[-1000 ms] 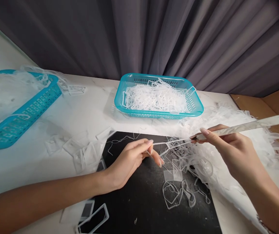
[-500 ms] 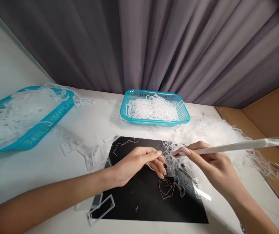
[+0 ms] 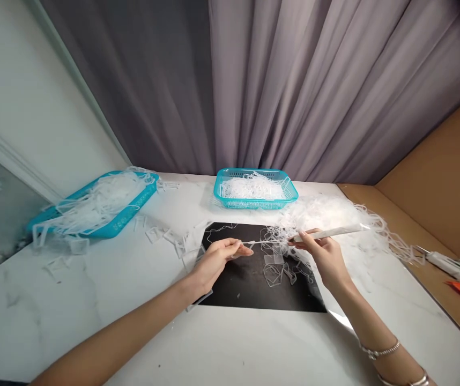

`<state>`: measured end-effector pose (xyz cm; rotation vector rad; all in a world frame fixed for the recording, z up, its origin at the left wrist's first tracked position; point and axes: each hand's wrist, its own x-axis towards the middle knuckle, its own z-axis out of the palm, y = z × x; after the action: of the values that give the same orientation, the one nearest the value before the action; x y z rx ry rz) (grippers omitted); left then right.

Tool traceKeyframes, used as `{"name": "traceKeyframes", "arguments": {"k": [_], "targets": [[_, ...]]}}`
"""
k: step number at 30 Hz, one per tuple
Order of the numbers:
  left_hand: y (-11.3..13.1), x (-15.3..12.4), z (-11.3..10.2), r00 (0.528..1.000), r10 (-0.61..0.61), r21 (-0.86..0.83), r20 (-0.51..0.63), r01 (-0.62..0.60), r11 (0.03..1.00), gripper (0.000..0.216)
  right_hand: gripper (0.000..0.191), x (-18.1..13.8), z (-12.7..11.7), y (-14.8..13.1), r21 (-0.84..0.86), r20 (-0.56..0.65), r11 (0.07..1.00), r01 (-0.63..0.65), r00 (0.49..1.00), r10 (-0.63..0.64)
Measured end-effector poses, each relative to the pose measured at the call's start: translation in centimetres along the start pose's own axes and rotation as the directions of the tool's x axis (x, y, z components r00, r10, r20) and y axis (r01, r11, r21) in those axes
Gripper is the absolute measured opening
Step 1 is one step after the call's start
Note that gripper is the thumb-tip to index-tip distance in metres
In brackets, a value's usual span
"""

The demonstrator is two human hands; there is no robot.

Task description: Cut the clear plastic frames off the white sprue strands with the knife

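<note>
My left hand point(image 3: 220, 260) is closed, its thumb and fingers pinching one end of a thin translucent plastic strip point(image 3: 262, 242). The strip runs nearly straight across to the dark tip of a long, pen-like tool with a whitish wrapped handle point(image 3: 340, 231). My right hand point(image 3: 324, 254) grips this tool near its tip; what kind of tool it is does not show clearly. Both hands are above a black mat point(image 3: 230, 289). Curled clear strips point(image 3: 274, 274) and a small clear piece point(image 3: 272, 259) lie on the mat between and below the hands.
A blue basket point(image 3: 254, 204) of white strips stands at the back. Another blue basket point(image 3: 121, 219), heaped with clear strips, is at left. A large strip pile point(image 3: 326, 212) lies at right. Clear rectangular pieces point(image 3: 173, 238) lie left of the mat. A glue gun-like tool point(image 3: 455, 268) rests far right.
The view has shifted, showing more of the table and wall. My hands have drawn apart, and a strip is now stretched between the left fingers and the tool tip.
</note>
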<state>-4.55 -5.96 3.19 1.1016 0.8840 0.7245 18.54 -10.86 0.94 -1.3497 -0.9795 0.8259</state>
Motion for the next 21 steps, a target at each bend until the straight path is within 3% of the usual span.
{"name": "traceKeyframes", "arguments": {"k": [5,10,16,21], "targets": [[-1.4,-0.7,-0.4,0.999,0.033,-0.102,0.007,-0.032,0.994,0.015,0.028,0.0,-0.2,0.7,0.12,-0.038,0.993,-0.011,0.999,0.016],[-1.8,-0.6,-0.7,0.996,0.059,-0.206,0.069,-0.043,0.978,0.014,0.027,0.5,-1.1,1.2,0.117,-0.061,0.993,-0.03,0.997,0.037],[-2.1,-0.5,-1.0,0.992,0.071,-0.283,0.1,-0.04,0.958,0.012,0.03,1.0,-2.2,2.1,-0.103,-0.009,0.992,-0.068,0.998,0.068],[-2.6,-0.5,-0.9,0.993,0.065,-0.293,0.097,-0.033,0.956,0.013,0.027,0.5,-1.7,2.3,-0.387,-0.071,0.919,0.074,0.991,-0.11]]}}
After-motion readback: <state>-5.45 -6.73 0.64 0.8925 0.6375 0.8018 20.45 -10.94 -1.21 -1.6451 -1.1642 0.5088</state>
